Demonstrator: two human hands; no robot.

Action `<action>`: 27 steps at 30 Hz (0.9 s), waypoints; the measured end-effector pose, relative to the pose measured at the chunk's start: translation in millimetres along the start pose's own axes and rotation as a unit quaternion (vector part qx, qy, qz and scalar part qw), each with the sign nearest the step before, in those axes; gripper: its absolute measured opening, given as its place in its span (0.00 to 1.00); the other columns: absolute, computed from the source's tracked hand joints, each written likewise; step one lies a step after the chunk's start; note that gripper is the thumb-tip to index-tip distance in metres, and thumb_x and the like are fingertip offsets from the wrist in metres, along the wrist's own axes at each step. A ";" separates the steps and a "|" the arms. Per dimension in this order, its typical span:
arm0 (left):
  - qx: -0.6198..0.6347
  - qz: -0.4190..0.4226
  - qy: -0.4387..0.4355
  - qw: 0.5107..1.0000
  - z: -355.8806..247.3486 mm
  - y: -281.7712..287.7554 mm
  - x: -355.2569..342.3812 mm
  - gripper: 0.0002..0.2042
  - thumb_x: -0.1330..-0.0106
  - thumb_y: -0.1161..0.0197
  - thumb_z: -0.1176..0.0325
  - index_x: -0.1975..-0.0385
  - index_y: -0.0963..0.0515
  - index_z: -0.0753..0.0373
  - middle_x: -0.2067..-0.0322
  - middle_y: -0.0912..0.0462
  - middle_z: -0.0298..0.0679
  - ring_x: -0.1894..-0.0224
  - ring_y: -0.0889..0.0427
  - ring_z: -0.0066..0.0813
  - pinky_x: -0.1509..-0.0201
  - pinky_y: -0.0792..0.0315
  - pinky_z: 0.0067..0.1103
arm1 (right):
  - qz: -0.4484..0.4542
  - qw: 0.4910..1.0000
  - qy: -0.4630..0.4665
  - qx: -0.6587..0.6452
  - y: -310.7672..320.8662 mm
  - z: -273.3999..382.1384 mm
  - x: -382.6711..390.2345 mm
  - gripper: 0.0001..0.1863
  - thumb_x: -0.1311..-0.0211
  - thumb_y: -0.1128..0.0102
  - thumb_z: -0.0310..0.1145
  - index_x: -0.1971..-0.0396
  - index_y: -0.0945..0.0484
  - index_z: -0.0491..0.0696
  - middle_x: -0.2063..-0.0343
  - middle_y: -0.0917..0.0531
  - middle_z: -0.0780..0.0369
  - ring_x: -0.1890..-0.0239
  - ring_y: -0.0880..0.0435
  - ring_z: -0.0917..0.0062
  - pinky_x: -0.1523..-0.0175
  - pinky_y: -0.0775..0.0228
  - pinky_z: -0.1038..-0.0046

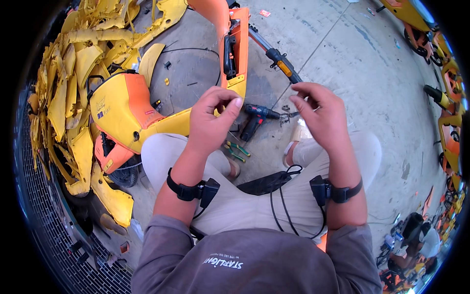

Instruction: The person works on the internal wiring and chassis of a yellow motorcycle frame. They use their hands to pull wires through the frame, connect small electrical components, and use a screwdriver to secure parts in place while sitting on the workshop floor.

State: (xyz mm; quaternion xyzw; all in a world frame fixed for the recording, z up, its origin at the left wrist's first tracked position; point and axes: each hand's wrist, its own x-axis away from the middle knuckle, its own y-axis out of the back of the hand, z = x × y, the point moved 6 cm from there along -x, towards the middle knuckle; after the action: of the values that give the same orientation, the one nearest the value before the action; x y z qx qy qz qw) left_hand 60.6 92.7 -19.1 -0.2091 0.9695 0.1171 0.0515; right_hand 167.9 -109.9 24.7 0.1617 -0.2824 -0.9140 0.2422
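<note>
Both hands are raised over the floor between my knees. My left hand (214,116) is closed, its fingers curled and the thumb tip against the index finger; anything pinched there is too small to make out. My right hand (320,113) is half curled, thumb and index tips a little apart, with nothing visible between them. Below and between them, a cordless drill (258,116) lies on the floor beside several small dark metal parts (289,113). Green-handled pliers (237,150) lie nearer my feet. A yellow and orange scooter body (171,122) lies left of and beyond my left hand.
A heap of yellow plastic panels (73,83) fills the left side. A dark tube with an orange section (279,61) lies ahead. More yellow and orange vehicles (448,98) stand along the right edge. Another person (416,245) is low at right. Black cables (286,208) hang over my lap.
</note>
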 end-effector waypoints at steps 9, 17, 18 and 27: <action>0.379 -0.129 0.166 0.901 38.5 39.1 -16.5 0.05 0.35 0.39 0.68 0.63 0.23 0.60 0.73 0.25 0.27 0.72 0.29 0.15 0.67 0.35 0.15 | -0.141 0.977 -0.121 -0.102 40.0 -54.6 -9.2 0.10 0.41 0.37 0.32 0.66 0.20 0.41 0.78 0.19 0.64 0.74 0.23 0.84 0.68 0.32 0.80; 0.464 -0.149 0.212 0.847 43.5 38.9 -11.8 0.06 0.32 0.43 0.64 0.69 0.27 0.56 0.73 0.28 0.27 0.71 0.31 0.16 0.67 0.35 0.16 | -0.005 0.912 -0.223 -0.344 6.2 -72.1 -11.3 0.12 0.38 0.41 0.35 0.61 0.22 0.42 0.73 0.20 0.64 0.69 0.22 0.82 0.62 0.32 0.80; 0.471 -0.156 0.220 0.840 43.9 37.1 -10.7 0.06 0.32 0.43 0.64 0.69 0.27 0.56 0.73 0.28 0.27 0.71 0.31 0.15 0.68 0.36 0.16 | 0.013 0.899 -0.251 -0.359 -1.7 -72.7 -9.4 0.14 0.36 0.42 0.37 0.58 0.24 0.42 0.71 0.19 0.64 0.67 0.22 0.81 0.60 0.31 0.79; 0.528 -0.170 0.216 0.803 50.1 39.7 -7.4 0.05 0.32 0.43 0.64 0.68 0.26 0.56 0.74 0.28 0.25 0.73 0.30 0.14 0.69 0.36 0.16 | 0.062 0.830 -0.394 -0.390 -37.6 -78.2 13.1 0.23 0.36 0.45 0.44 0.47 0.32 0.44 0.57 0.22 0.60 0.55 0.23 0.76 0.54 0.32 0.72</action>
State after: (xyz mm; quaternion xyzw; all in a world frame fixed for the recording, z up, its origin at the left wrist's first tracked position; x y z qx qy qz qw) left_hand 53.2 143.2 -58.3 -0.3311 0.8163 -0.4718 -0.0380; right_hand 177.5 -124.0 -61.4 -0.3379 0.0165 -0.9175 0.2093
